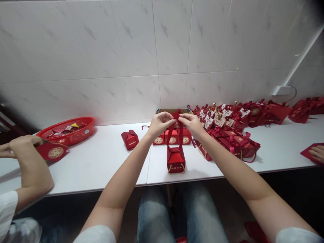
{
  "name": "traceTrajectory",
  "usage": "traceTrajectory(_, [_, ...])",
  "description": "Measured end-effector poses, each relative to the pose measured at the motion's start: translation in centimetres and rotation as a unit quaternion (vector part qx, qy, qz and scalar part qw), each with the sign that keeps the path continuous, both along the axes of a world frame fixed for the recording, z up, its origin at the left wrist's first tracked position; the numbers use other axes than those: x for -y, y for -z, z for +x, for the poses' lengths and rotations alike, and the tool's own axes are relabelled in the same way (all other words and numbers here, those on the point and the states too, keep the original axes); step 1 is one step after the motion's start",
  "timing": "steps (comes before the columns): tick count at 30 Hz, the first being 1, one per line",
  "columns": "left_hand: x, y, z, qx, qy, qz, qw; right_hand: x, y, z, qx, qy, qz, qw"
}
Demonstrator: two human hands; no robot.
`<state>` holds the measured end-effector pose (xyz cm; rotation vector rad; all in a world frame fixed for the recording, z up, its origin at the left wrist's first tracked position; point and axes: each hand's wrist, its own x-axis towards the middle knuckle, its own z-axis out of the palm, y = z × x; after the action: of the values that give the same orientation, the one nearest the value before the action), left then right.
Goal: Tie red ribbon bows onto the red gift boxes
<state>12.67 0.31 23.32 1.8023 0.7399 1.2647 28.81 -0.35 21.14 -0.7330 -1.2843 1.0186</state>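
Note:
A small red gift box (176, 161) with gold lettering and beige cord handles stands near the table's front edge. From its top a dark red ribbon (180, 133) rises in two strands to my hands. My left hand (162, 123) pinches the ribbon from the left, thumb and forefinger together. On the other side, my right hand (191, 123) pinches it close by, the fingertips of both hands almost touching. Just behind the box is a row of red boxes with round gold emblems (172, 137).
A closed red box (130, 139) sits left on the white table (101, 162). Further left is a red basket (83, 133) of wrapped items, beside a person's arm (32, 165). Piled boxes with ribbons (235, 145) cover the right; another person's hand (318, 152) touches red card at far right.

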Motion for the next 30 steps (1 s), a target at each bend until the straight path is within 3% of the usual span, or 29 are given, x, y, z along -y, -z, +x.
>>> traceTrajectory(8, [-0.2, -0.4, 0.6, -0.068, -0.056, 0.032, 0.996, 0.7, 0.2, 0.5, 0.049, -0.046, 0.034, 0.997])
traceTrajectory(12, [-0.6, -0.1, 0.7, -0.059, -0.062, 0.029, 0.996, 0.2, 0.5, 0.2, -0.01, -0.077, -0.027, 0.997])
traceTrajectory(15, [-0.7, 0.3, 0.3, -0.082, -0.01, -0.018, 0.996, -0.7, 0.8, 0.3, -0.06, -0.115, -0.086, 0.988])
traceTrajectory(20, [-0.8, 1.3, -0.9, -0.131, 0.088, -0.11, 0.981, -1.1, 1.0, 1.4, -0.046, -0.147, -0.099, 0.983])
traceTrajectory(25, [-1.0, 2.2, -1.0, -0.076, 0.102, -0.185, 0.974, -0.4, 0.5, 3.3, 0.144, -0.211, -0.043, 0.966])
traceTrajectory(28, [-0.8, 2.5, -0.8, -0.056, 0.098, -0.213, 0.971, -0.2, 0.2, 3.9, 0.304, -0.144, 0.066, 0.939])
traceTrajectory(30, [-0.6, 2.6, -0.8, -0.05, 0.085, -0.216, 0.971, -0.1, 0.3, 3.8, 0.396, -0.081, 0.15, 0.903])
